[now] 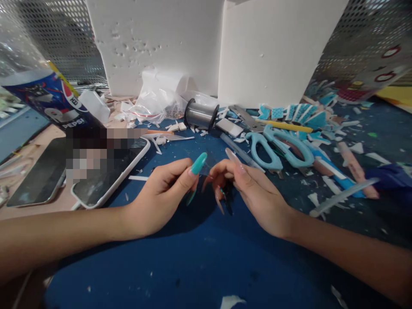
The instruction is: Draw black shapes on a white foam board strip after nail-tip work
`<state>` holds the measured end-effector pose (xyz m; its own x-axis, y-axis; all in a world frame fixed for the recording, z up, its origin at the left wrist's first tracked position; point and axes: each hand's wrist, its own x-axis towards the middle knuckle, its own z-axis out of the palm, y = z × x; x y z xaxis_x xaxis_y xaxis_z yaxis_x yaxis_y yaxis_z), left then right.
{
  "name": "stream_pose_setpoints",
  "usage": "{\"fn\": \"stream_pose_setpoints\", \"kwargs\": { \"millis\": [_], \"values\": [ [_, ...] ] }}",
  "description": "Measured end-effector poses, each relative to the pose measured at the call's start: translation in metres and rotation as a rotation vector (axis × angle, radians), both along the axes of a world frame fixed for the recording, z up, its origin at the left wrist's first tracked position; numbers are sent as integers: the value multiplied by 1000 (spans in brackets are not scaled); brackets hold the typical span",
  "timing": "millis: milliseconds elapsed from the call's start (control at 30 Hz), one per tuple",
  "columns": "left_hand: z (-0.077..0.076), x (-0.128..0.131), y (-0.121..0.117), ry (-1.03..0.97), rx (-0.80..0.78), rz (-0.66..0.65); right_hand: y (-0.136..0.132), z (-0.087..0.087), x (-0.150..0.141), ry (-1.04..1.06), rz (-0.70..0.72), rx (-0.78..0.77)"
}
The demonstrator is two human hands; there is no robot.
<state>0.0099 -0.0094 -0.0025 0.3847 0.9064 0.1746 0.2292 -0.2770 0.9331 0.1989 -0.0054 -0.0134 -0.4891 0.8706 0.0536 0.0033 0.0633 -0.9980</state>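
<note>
My left hand (164,195) is closed over the blue mat (206,257), its turquoise-nailed thumb pressed against the curled index finger. My right hand (257,193) faces it a short gap away, thumb and fingers drawn together and partly hidden from me. Something thin and see-through shows faintly between the fingertips; its kind is too unclear to name. Beyond the hands lies a spool (201,114) of fine, clear-looking line. Light-blue-handled scissors (289,148) rest behind my right hand, close to a yellow stick-like tool (286,125).
At left are two phones (111,176), one partly pixelated, and a blue Pepsi cup (54,98). White foam boards (161,47) stand at the back beside a clear plastic bag (161,101). Blue patterned pieces (299,113), a glue stick (344,197) and white scraps litter the right.
</note>
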Motion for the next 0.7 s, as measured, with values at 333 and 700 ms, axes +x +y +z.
{"fn": "stream_pose_setpoints", "kwargs": {
  "millis": [333, 700],
  "values": [
    [-6, 1, 3, 55, -30, -77, 3, 2, 2, -85, 57, 134],
    [-3, -2, 2, 464, 313, -32, 1, 5, -1, -133, -68, 183]
  ]
}}
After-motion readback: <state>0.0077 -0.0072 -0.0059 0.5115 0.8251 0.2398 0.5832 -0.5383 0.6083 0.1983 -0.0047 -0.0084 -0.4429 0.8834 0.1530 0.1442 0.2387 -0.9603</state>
